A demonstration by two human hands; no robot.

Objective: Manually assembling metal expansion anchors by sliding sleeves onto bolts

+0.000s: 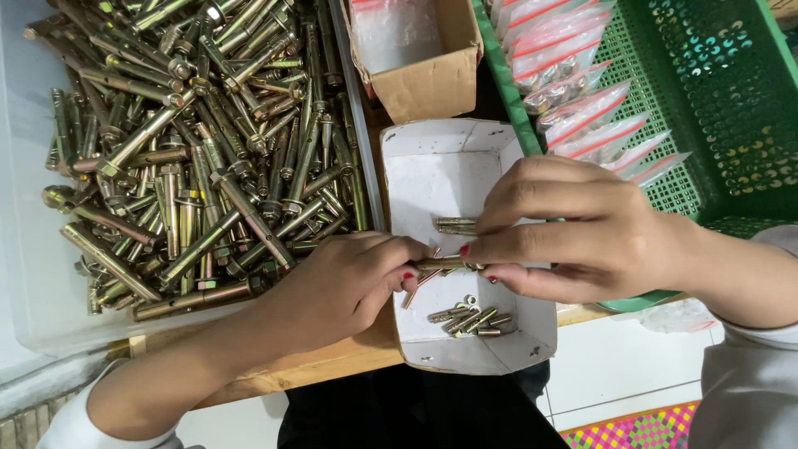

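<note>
Bare floor of the white tray [432, 179] stays open at centre frame — heaped anchor bolts [199, 141] block the left, cardboard box [424, 79] above, green basket [715, 100] upper right.

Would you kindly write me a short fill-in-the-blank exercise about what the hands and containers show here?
1. Both hands, the left hand and right hand, grip one brass-coloured anchor bolt above a ____ paper tray.
2. The heap of anchor bolts lies in a clear ____ bin.
3. The sealed bags lie in a ____ plastic basket.

Missing words: white; plastic; green

Bolt bin [33, 274] left of white tray [432, 158]; basket [731, 100] right.
</note>
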